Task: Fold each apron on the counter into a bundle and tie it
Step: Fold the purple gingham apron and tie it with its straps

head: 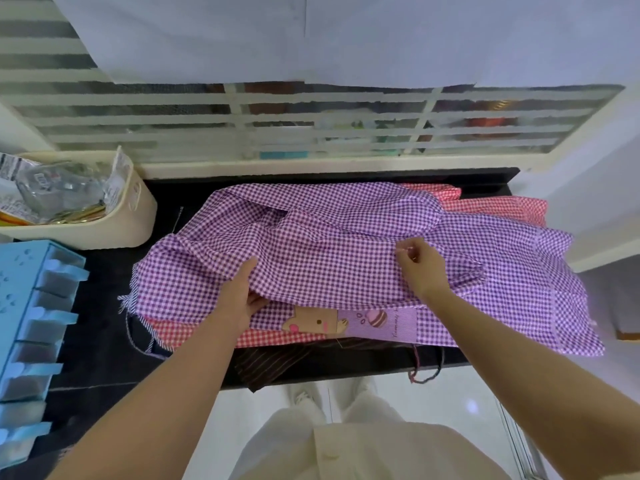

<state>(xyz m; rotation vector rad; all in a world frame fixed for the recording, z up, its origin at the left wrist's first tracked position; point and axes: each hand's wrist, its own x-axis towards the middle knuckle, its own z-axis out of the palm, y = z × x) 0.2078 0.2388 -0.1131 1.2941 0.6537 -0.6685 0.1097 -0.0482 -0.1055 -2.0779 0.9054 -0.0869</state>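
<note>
Purple checked apron (329, 244) lies across the counter (104, 282), overhanging its right edge. Left hand (242, 296)'s grip clamps its front fold; right hand (420, 268) pinches cloth on top. Folding seems barely started: next, double it over.

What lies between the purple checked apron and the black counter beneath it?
The head view shows a red checked apron directly under the purple checked apron, and a dark striped cloth below that, resting on the black counter.
</note>
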